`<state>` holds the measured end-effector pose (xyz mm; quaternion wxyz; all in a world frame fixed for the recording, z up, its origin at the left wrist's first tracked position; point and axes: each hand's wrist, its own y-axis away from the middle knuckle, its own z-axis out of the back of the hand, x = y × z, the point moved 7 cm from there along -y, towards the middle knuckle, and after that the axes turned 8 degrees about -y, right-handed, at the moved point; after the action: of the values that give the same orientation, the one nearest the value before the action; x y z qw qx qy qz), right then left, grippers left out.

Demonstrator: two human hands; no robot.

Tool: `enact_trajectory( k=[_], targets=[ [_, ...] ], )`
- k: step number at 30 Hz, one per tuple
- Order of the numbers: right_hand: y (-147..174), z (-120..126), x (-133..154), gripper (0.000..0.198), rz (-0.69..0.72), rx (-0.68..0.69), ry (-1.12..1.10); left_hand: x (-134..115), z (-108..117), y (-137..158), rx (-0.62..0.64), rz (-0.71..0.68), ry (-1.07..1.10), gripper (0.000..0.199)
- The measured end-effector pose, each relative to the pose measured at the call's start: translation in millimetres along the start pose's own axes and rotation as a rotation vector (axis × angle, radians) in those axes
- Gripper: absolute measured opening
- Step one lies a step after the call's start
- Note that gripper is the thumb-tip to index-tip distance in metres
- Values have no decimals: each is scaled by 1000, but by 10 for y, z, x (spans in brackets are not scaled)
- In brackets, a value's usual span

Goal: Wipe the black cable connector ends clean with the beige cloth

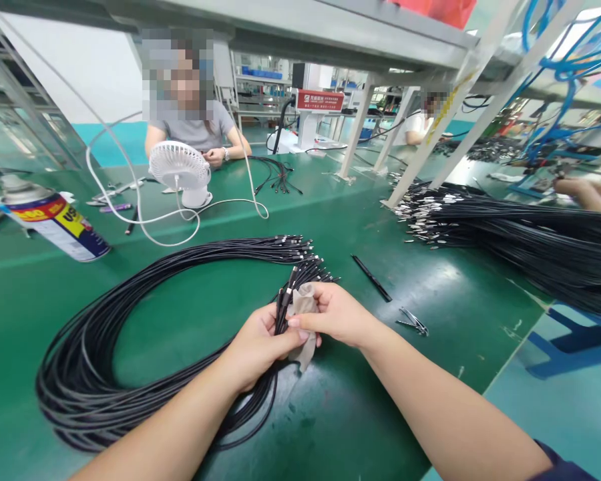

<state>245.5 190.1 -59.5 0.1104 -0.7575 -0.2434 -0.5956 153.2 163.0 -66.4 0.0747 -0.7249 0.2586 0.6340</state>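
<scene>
My left hand [263,344] is closed around several black cables [281,319] near their connector ends, which point up and away from me. Pinched in my right hand [338,310] is a crumpled greyish cloth [304,302], pressed against the cable ends. My left thumb also touches the cloth. The rest of the cable bundle [75,374] lies in a big loop on the green table, curving round to the left. More metal-tipped connectors [298,248] rest just beyond my hands. My right fingertips are partly hidden by the cloth.
A black pen-like stick [371,277] and nail clippers [413,321] lie to the right. Another large cable bundle [521,234] covers the far right. A spray can [55,217] and white fan [180,167] stand on the left. A person sits opposite, beneath an overhead shelf [300,33].
</scene>
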Motion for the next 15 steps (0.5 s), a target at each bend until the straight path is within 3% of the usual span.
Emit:
enact_trajectory(
  k=[4, 11, 15],
  targets=[
    [3, 7, 89, 33, 65, 3, 27, 1, 7, -8, 19, -20, 32, 25],
    [-46, 87, 86, 33, 119, -60, 24, -29, 24, -5, -43, -30, 75, 32],
    [5, 109, 171, 24, 141, -138, 251, 5, 21, -7, -69, 11, 106, 39]
  ],
)
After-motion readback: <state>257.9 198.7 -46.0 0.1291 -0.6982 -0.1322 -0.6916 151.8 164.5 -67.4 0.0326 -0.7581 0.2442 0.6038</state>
